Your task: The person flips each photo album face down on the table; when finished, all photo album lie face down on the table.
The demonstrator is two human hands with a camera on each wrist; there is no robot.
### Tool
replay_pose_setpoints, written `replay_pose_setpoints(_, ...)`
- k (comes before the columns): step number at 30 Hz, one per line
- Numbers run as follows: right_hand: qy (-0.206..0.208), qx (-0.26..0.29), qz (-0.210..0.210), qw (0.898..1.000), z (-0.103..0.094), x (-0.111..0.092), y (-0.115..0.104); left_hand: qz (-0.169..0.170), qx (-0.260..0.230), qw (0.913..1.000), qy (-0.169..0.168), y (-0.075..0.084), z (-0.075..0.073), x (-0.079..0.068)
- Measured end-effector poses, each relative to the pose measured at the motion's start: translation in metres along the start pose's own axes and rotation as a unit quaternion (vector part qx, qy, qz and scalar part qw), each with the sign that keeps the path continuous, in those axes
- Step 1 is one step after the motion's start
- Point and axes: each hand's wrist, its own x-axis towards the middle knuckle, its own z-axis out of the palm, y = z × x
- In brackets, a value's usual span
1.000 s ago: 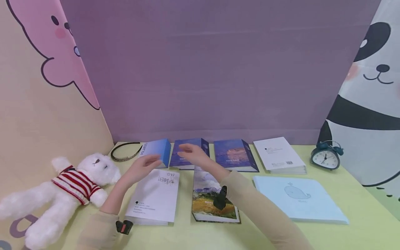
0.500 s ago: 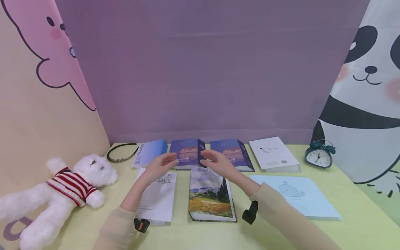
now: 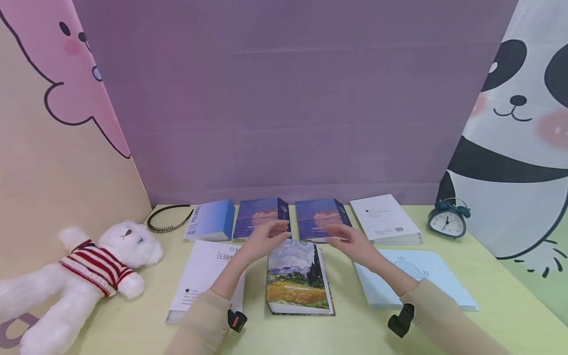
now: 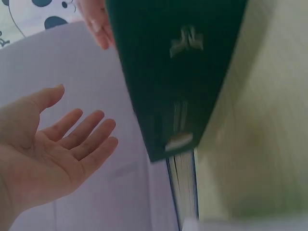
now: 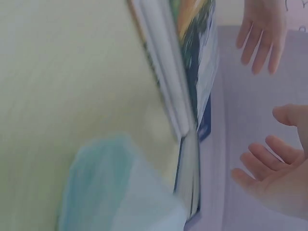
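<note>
My left hand [image 3: 266,240] hovers over the upper left corner of a photo album [image 3: 298,283] with a painted landscape cover. To the right of that album hangs my right hand [image 3: 355,245], near the blue whale-print book [image 3: 410,283]. Both hands have loosely bent fingers and hold nothing. In the left wrist view a dark green spine [image 4: 178,77] stands close to the left hand [image 4: 57,149], apart from it. The right wrist view has the right hand [image 5: 279,168] beside the album pages [image 5: 166,67], not touching them.
Behind lie a blue Polaroid album [image 3: 210,219], two purple-blue albums [image 3: 257,217] and a white album [image 3: 383,219]. Another white album [image 3: 206,276] is at left. A headband [image 3: 170,227], a white teddy bear [image 3: 97,266] and an alarm clock [image 3: 447,221] sit toward the sides.
Both hands have moved rightward over the albums, the right hand farther, so they now sit to either side of the landscape album. The head view has shifted slightly. The albums stay put.
</note>
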Motion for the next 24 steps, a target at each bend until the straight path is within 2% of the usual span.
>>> replay_pose_setpoints(8,0.012,-0.043,0.024,0.999,-0.021,-0.018,0.023,-0.009,-0.014,0.9994,-0.029,0.005,0.029,0.009)
replay_pose_setpoints(17,0.003,-0.051,0.025,0.998,-0.035,-0.036,0.035,-0.025,-0.014,0.9983,-0.051,0.012,0.066,0.023)
replay_pose_setpoints(24,-0.005,-0.073,0.033,0.997,-0.043,-0.053,0.039,-0.026,-0.025,0.9945,-0.098,0.021,0.094,0.032)
